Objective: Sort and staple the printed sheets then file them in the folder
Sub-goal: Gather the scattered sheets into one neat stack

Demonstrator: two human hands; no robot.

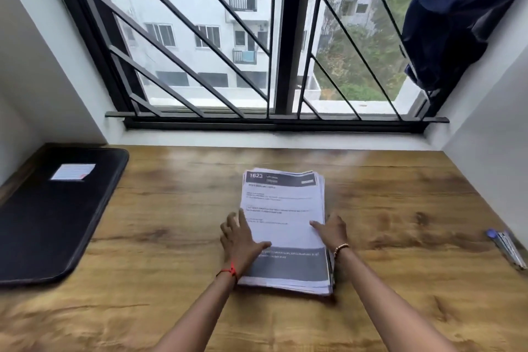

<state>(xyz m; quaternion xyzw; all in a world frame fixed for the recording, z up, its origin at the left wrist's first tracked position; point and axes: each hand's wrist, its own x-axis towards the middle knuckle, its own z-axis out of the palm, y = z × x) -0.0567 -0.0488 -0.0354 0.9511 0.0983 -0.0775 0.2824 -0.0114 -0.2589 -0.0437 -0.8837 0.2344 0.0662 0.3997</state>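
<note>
A stack of printed sheets (283,208) lies in the middle of the wooden table (400,208); its top page has a dark header reading 1623 and a grey band at the bottom. My left hand (238,237) rests on the stack's left edge, fingers spread, thumb lying across the page. My right hand (331,230) rests on the stack's right edge, fingers flat on the paper. Neither hand grips anything. A black zip folder (48,223) with a white label lies closed at the table's left end. No stapler is in view.
Pens (507,247) lie near the table's right edge. A barred window (257,51) stands behind the table above a white sill. A dark blue cloth (451,17) hangs at the upper right. White walls close in both sides.
</note>
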